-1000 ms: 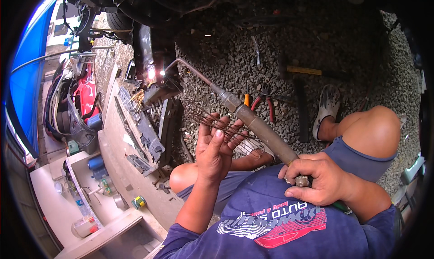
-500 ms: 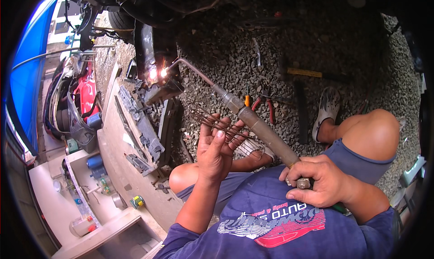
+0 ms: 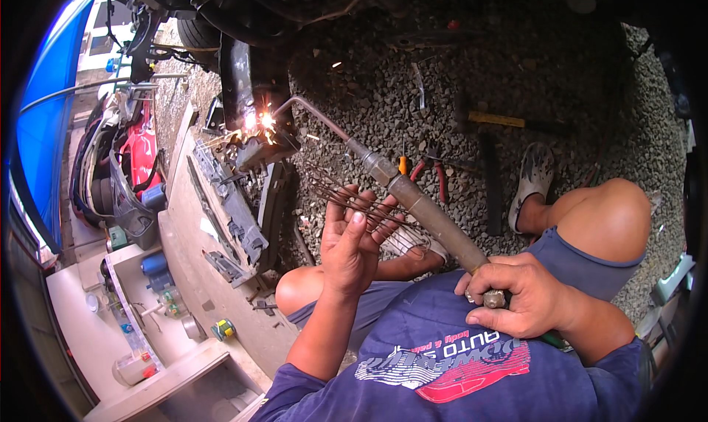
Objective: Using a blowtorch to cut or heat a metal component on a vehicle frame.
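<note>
My left hand point(image 3: 350, 245) holds several thin dark wire rods point(image 3: 332, 186) between its fingers, palm up, beside the torch. My right hand point(image 3: 520, 297) grips the rear end of a long metal torch point(image 3: 428, 215) near my shirt. The torch's bent copper neck point(image 3: 321, 118) reaches to a dark metal panel point(image 3: 236, 75) under the vehicle point(image 3: 236, 2), where bright light and sparks point(image 3: 262, 123) show at its lower part. The exact point where the tip meets the metal is hidden by glare.
My crossed legs rest on gravel point(image 3: 383, 98). A screwdriver point(image 3: 403, 164), red-handled pliers point(image 3: 439, 179) and a yellow-handled hammer point(image 3: 495, 118) lie ahead. Grey broken parts point(image 3: 232, 223) lie on a board at left, with red and grey body parts point(image 3: 136, 171) and a pale bin point(image 3: 81, 311) beyond.
The glow at the metal has grown, with more orange sparks flying outward. My hands and the torch have hardly moved.
</note>
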`<state>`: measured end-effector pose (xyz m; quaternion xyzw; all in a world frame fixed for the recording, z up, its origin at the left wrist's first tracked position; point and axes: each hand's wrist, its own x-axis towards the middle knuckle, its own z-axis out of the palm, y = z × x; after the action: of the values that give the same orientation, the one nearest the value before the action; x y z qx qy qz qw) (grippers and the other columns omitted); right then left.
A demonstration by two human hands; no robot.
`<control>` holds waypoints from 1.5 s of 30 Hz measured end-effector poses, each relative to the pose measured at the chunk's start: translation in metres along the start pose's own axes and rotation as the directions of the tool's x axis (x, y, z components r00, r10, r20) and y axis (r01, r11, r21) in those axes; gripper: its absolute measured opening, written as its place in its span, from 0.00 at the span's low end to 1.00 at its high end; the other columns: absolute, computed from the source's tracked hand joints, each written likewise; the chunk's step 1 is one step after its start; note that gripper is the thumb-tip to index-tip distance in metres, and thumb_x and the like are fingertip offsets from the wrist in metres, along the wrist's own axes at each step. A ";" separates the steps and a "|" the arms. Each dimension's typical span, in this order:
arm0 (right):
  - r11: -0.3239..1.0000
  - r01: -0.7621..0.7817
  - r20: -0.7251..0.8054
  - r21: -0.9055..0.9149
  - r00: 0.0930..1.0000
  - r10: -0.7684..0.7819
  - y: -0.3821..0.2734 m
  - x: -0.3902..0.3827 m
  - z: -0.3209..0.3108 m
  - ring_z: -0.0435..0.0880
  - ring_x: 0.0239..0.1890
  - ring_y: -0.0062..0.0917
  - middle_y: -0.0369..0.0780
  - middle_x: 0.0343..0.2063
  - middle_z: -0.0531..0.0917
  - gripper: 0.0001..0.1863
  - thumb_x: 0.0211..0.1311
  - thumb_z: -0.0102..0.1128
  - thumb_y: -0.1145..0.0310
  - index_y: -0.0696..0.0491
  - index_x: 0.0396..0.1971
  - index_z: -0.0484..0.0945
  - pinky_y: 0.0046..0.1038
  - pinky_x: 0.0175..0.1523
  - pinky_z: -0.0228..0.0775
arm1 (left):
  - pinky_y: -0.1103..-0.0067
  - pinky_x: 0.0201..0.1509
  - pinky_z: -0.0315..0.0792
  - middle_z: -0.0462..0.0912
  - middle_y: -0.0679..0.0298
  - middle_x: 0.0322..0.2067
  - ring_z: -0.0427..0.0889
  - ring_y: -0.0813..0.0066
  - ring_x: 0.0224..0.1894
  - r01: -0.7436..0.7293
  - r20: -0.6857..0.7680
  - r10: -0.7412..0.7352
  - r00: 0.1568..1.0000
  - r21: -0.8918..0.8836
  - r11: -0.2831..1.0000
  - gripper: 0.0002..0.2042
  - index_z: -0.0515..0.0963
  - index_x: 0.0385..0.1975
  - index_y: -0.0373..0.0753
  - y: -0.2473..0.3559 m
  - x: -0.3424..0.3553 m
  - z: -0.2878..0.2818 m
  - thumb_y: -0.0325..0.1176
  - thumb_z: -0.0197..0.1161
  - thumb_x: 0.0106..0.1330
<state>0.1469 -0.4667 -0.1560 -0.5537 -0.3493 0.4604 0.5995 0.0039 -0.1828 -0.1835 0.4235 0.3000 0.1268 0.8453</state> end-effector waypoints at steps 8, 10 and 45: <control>0.998 -0.053 0.050 -0.018 0.997 0.054 -0.006 0.001 -0.003 0.93 0.39 0.29 0.46 0.41 0.92 0.13 0.62 0.83 0.71 0.56 0.36 0.83 0.30 0.45 0.84 | 0.49 0.71 0.82 0.80 0.57 0.65 0.84 0.52 0.68 -0.007 0.003 0.007 1.000 0.001 1.000 0.25 0.65 0.75 0.40 0.002 0.002 0.000 0.32 0.63 0.83; 0.998 -0.054 0.053 -0.019 0.997 0.055 -0.005 0.001 -0.004 0.93 0.39 0.29 0.47 0.41 0.92 0.12 0.63 0.83 0.71 0.56 0.37 0.83 0.30 0.45 0.84 | 0.50 0.70 0.83 0.80 0.57 0.66 0.84 0.53 0.68 -0.010 0.002 0.010 1.000 0.005 1.000 0.25 0.65 0.75 0.40 0.002 0.003 0.001 0.32 0.64 0.83; 1.000 0.004 0.016 0.001 1.000 -0.004 -0.002 -0.001 0.000 0.91 0.37 0.32 0.40 0.37 0.89 0.12 0.66 0.80 0.68 0.54 0.43 0.86 0.32 0.45 0.82 | 0.48 0.71 0.82 0.81 0.58 0.65 0.83 0.48 0.70 -0.017 0.018 0.017 1.000 -0.012 1.000 0.23 0.67 0.73 0.41 0.005 0.008 -0.002 0.30 0.63 0.83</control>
<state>0.1472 -0.4675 -0.1544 -0.5489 -0.3550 0.4637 0.5980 0.0096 -0.1745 -0.1835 0.4221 0.2878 0.1320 0.8495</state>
